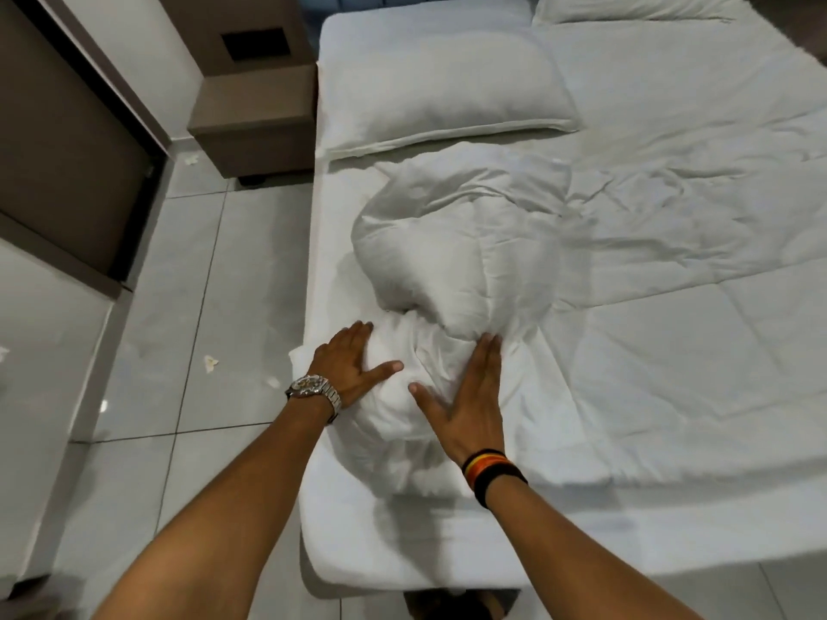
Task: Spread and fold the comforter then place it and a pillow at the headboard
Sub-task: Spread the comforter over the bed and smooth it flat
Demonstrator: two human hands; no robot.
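Both arms reach forward, left hand (347,366) and right hand (470,404) flat, palms down, fingers (490,351) extended.

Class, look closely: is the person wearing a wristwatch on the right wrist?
No, the watch sits on the left wrist; the right wrist carries striped bands.

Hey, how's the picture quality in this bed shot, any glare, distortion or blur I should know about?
Head view: wide-angle lens bends the bed edge and the forearms; soft indoor light, with the white comforter nearly washed out around the left hand and right hand; a small glare spot on the floor tiles; the corners look slightly soft.
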